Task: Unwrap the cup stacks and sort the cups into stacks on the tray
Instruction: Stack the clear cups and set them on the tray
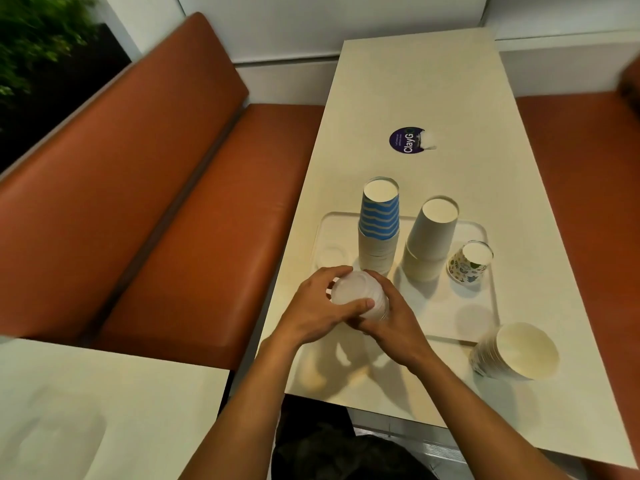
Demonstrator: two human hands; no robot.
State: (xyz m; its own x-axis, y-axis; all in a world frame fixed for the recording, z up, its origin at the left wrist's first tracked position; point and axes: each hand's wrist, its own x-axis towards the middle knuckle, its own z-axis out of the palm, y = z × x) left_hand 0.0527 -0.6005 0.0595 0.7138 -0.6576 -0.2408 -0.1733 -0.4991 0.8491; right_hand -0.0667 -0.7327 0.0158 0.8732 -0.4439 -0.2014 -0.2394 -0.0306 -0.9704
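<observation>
Striped stack (pixel 379 220), white stack (pixel 429 239), patterned cup (pixel 469 264): stood inverted on tray (pixel 450 308). Clear stack (pixel 356 292) is held; patterned stack (pixel 512 353) is set off-tray.

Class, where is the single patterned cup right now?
Head view: the patterned cup stands upside down on the tray, near its right edge, right of the white stack.

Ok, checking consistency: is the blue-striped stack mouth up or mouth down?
Mouth down: the blue-striped stack shows its closed white base on top, rims layered below, on the tray.
</observation>
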